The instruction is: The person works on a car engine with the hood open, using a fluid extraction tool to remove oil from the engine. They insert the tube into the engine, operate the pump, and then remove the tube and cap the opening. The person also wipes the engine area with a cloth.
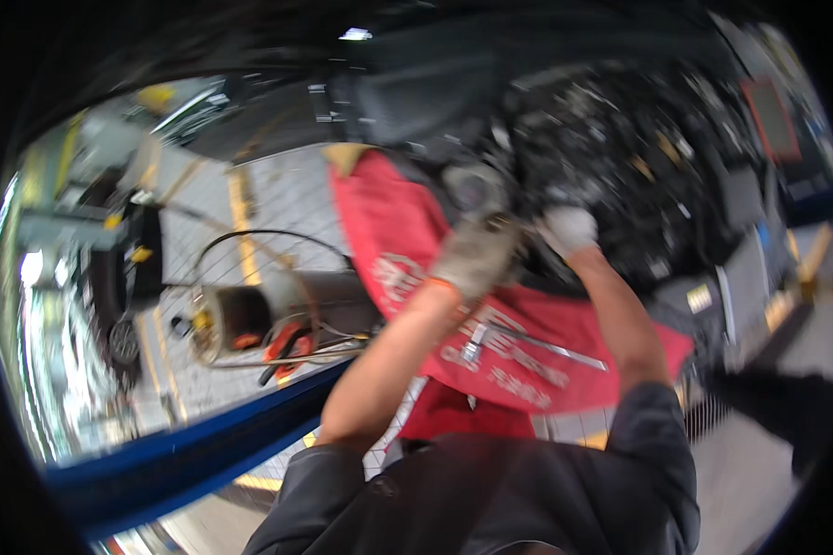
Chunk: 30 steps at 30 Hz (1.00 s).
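Note:
My left hand (479,252), in a soiled light work glove, reaches over the near edge of a car's engine bay (611,176). Its fingers look curled, with the tips turned toward my right hand. Close by on the right, my right hand (567,229) wears a whiter glove and looks closed too. Blur hides whatever lies between their fingertips. A round grey part (474,188) sits just beyond my left hand. Under my forearms a red fender cover (407,227) drapes over the car's edge. On it lies a long silver tool (546,347), perhaps a ratchet.
To the left stands a cylindrical tank (292,301) with hoses and an orange-handled piece (289,344). A blue beam (194,453) runs across the lower left. A black wheeled unit (125,268) is farther left. Someone's dark-clothed limb (777,407) shows at the right.

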Available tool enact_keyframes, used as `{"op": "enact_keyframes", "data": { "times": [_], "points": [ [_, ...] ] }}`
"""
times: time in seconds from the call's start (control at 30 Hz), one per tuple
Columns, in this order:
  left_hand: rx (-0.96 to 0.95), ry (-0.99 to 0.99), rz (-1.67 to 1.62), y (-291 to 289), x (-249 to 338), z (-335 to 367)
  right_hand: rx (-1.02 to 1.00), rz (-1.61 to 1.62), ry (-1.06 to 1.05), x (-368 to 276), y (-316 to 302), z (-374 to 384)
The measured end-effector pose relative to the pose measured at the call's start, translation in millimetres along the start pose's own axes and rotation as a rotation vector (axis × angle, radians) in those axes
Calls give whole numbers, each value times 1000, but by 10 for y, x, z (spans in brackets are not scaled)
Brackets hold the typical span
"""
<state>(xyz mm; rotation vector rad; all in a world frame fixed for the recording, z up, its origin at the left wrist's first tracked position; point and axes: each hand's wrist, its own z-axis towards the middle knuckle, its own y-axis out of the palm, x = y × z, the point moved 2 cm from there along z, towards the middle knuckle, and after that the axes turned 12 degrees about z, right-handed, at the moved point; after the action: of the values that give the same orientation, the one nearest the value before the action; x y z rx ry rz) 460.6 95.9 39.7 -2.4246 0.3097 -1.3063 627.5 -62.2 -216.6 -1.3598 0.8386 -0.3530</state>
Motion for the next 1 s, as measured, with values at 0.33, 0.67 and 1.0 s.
{"op": "enact_keyframes", "data": {
  "times": [0.33,0.67,1.0],
  "points": [
    [-8,-5,144,392,-137,351,-71,183,361,20,178,-87],
    [-13,50,397,553,-65,620,177,239,244,-250,-33,-318],
    [-46,101,440,732,44,856,391,479,337,-143,-47,-730]
  ]
}}
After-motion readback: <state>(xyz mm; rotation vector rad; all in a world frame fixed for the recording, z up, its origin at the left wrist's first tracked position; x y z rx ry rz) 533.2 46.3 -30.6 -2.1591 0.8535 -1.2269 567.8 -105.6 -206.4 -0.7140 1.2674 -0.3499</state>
